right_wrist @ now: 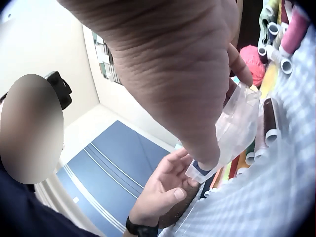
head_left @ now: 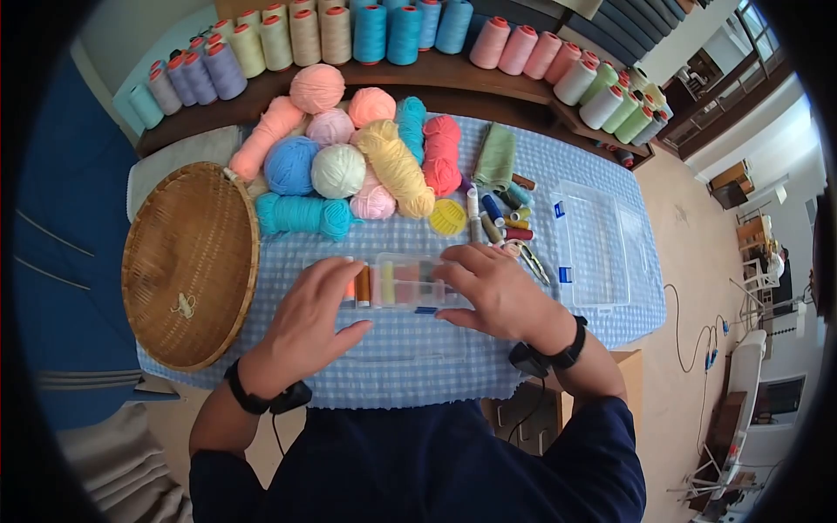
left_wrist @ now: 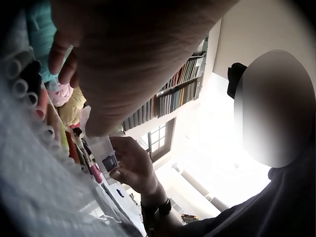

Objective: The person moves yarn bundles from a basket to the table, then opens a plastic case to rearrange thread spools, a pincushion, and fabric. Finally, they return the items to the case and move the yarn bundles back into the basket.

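Note:
My right hand (head_left: 501, 292) grips the right end of a clear plastic box (head_left: 408, 281), thumb at the near side by a blue latch (right_wrist: 201, 168) and fingers at the far side. In the right wrist view the box is tilted over a row of thread spools. Colours of spools show blurred through its plastic in the head view. To its left, my left hand (head_left: 309, 305) reaches over the row with its thumb apart, fingers right at an orange and a brown spool (head_left: 363, 286). Part of the row is hidden under this hand.
Balls of yarn (head_left: 338, 171) are heaped behind the hands, with a woven basket (head_left: 187, 270) at left. Loose spools (head_left: 516, 234), small scissors (head_left: 534, 263), a green cloth (head_left: 495, 157) and a large clear case (head_left: 597, 248) lie at right. Thread cones (head_left: 403, 37) line the back shelf.

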{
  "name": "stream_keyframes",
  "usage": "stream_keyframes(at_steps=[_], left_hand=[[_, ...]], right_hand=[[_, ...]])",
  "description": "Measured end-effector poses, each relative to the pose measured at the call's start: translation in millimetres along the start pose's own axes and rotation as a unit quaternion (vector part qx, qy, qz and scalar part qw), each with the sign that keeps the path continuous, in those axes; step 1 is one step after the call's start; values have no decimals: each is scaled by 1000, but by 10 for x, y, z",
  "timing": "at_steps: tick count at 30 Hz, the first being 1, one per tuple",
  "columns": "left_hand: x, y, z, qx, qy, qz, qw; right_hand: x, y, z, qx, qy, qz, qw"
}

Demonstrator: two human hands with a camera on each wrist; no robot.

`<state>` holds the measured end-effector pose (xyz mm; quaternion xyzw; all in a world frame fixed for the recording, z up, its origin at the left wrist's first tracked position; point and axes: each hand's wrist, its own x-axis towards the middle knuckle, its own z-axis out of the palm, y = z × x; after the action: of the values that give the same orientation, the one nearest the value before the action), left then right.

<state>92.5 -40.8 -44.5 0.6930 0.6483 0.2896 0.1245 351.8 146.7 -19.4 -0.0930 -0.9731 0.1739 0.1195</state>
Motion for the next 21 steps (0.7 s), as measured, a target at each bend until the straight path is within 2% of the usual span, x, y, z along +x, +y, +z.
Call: stream_keyframes(at_steps=[2, 6, 9, 11, 15, 17, 21], left_hand=[[121, -60, 30, -9, -10, 42, 999], [212, -185, 128, -34, -56, 34, 997], [249, -211, 127, -22, -70, 46, 996], [275, -210, 105, -45, -57, 42, 996], [310, -265, 141, -53, -48, 55, 996], [313, -274, 135, -66, -63, 43, 995], [321, -251, 124, -61, -58, 66, 994]], right_hand=[[167, 46, 84, 31, -10, -38, 999], [266, 158, 214, 65, -35, -46, 996], [263, 153, 276, 31, 3, -64, 997], [273, 89, 261, -8, 49, -118, 992], [278, 82, 358, -54, 62, -161, 984], [278, 109, 419, -96, 131, -206, 965], [258, 139, 429, -121, 143, -226, 956]])
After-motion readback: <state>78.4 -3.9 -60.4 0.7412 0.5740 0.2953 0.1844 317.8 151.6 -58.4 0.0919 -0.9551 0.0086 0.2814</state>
